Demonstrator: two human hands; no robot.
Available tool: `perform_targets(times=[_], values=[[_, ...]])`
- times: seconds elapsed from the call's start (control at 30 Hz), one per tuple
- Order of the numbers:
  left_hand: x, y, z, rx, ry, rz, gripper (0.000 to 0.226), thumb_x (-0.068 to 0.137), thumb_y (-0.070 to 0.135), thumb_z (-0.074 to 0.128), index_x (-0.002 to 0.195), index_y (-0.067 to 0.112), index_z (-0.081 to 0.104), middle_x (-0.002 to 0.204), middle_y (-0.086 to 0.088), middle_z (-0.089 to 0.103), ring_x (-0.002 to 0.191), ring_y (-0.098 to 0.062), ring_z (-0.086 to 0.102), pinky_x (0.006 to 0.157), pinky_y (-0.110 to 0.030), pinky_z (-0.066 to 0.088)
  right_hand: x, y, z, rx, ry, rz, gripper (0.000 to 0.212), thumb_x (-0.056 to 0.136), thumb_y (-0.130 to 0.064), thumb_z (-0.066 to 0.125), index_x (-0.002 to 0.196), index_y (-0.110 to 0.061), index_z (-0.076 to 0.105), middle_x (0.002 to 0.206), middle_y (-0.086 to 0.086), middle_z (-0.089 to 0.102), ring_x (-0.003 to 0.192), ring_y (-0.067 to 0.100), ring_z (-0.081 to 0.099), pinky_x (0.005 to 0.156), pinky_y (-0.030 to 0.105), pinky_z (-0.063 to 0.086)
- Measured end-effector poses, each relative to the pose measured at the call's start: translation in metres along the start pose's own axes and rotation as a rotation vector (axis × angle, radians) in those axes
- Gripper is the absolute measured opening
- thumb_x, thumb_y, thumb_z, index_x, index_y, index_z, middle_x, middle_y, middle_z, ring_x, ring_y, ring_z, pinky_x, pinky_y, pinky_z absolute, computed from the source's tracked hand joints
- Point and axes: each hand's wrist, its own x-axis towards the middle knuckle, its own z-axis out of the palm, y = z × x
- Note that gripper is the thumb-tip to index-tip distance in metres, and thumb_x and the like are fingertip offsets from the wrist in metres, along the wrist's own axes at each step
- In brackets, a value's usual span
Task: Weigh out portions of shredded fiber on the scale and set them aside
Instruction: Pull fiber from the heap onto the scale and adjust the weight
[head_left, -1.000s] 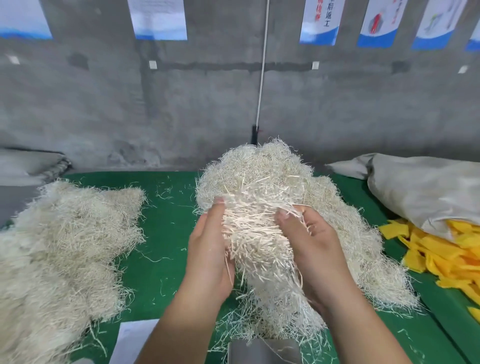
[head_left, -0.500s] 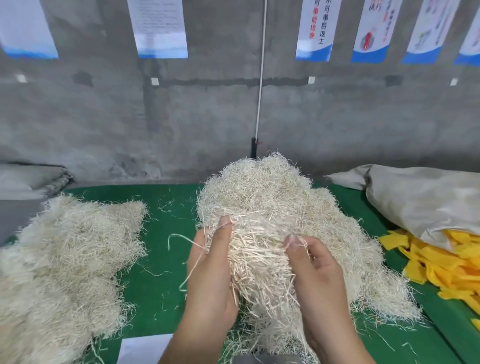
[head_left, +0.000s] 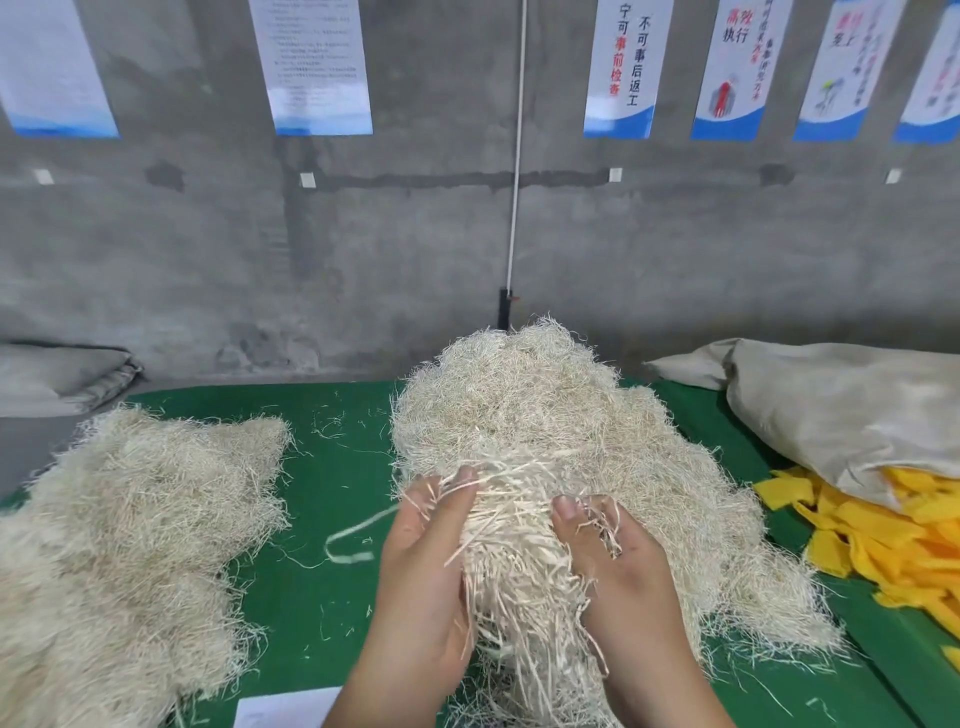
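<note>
Head view: left hand (head_left: 421, 582) and right hand (head_left: 623, 577) each grip, thumbs curled, one side of a pale shredded-fiber clump (head_left: 514, 551) above the green table surface (head_left: 332, 467), before the large fiber pile (head_left: 545, 410)

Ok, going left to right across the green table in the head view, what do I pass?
Pale shredded fiber heap on the left → left hand → clump of pale fiber strands held between both hands → right hand → bright yellow cloth pieces.
</note>
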Motion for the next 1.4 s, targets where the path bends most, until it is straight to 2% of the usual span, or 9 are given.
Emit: perform_targets(times=[0.17,0.37,0.53,0.67,0.77,1.0,1.2,1.3,1.4], values=[[-0.009,-0.017,0.007,0.095,-0.028,-0.072,0.123,0.053,0.069,0.087,0.158,0.042,0.029,0.137,0.010,0.060,0.098,0.008,0.069,0.074,-0.027,0.062,-0.007,0.004,0.010,0.072,-0.059,-0.016,0.085,0.069,-0.067,0.058,0.149,-0.045,0.041,0.159,-0.015,0.037,0.130,0.002,0.037,0.106,0.037,0.034],[0.002,-0.019,-0.011,-0.005,-0.041,-0.079,0.150,0.040,0.059,0.101,0.161,0.037,0.017,0.166,-0.004,0.031,0.152,-0.027,0.031,0.122,-0.058,0.025,0.009,0.005,-0.015,-0.033,-0.045,-0.014,0.085,0.072,-0.068,0.068,0.142,-0.020,0.057,0.146,0.005,0.059,0.125,0.020,0.059,0.110,0.043,0.042],[0.010,-0.019,-0.013,-0.070,0.082,-0.030,0.127,0.055,0.056,0.096,0.159,0.043,0.024,0.166,0.003,0.033,0.152,-0.025,0.032,0.123,-0.057,0.023,0.016,0.014,-0.017,0.012,0.049,-0.028,0.042,0.074,-0.058,0.076,0.100,-0.026,0.072,0.105,0.011,0.074,0.067,0.024,0.057,0.068,0.036,0.047],[0.009,-0.028,-0.007,-0.052,0.073,0.013,0.079,0.095,0.034,0.072,0.158,0.048,0.026,0.163,0.012,0.036,0.146,-0.016,0.037,0.119,-0.042,0.022,0.007,0.022,0.000,-0.057,-0.145,0.005,0.085,0.061,-0.092,0.065,0.137,-0.061,0.045,0.149,-0.030,0.042,0.126,0.002,0.051,0.103,0.046,0.051],[0.007,-0.037,0.001,0.000,0.041,-0.167,0.063,0.094,0.046,0.070,0.150,0.032,0.044,0.146,-0.010,0.058,0.131,-0.033,0.059,0.107,-0.053,0.047,0.010,0.027,0.008,-0.132,-0.112,-0.029,0.118,0.057,-0.097,0.062,0.154,-0.036,0.037,0.152,-0.022,0.037,0.137,0.008,0.044,0.113,0.044,0.041],[0.028,-0.021,-0.035,-0.047,-0.143,-0.235,0.103,0.061,0.061,0.094,0.149,0.036,0.047,0.146,-0.005,0.061,0.133,-0.029,0.059,0.113,-0.058,0.042,0.034,0.024,-0.024,0.048,0.008,0.104,0.064,0.090,-0.052,0.069,0.147,-0.029,0.053,0.146,0.003,0.060,0.131,0.028,0.058,0.114,0.058,0.042],[0.016,-0.050,-0.007,0.164,-0.008,0.034,0.060,0.067,0.077,0.079,0.118,0.063,0.050,0.133,0.025,0.057,0.111,0.006,0.058,0.089,-0.031,0.039,0.028,0.033,0.005,-0.029,0.089,-0.032,0.073,0.096,-0.056,0.062,0.158,-0.031,0.033,0.161,-0.012,0.035,0.147,0.016,0.037,0.119,0.046,0.033],[0.009,-0.059,0.002,0.082,-0.057,0.027,0.063,0.047,0.087,0.082,0.103,0.078,0.053,0.114,0.038,0.065,0.099,0.021,0.062,0.085,-0.023,0.046,0.026,0.042,0.008,-0.139,0.004,-0.054,0.032,0.100,-0.048,0.060,0.132,-0.050,0.059,0.143,-0.016,0.058,0.131,0.007,0.056,0.106,0.041,0.049],[0.022,-0.057,-0.013,-0.098,0.007,-0.112,0.068,0.073,0.051,0.089,0.132,0.052,0.055,0.139,0.017,0.056,0.124,-0.005,0.057,0.106,-0.036,0.045,0.028,0.038,-0.006,-0.091,-0.087,0.024,0.085,0.082,-0.064,0.074,0.154,-0.033,0.041,0.156,-0.004,0.047,0.129,0.008,0.051,0.107,0.042,0.043]])
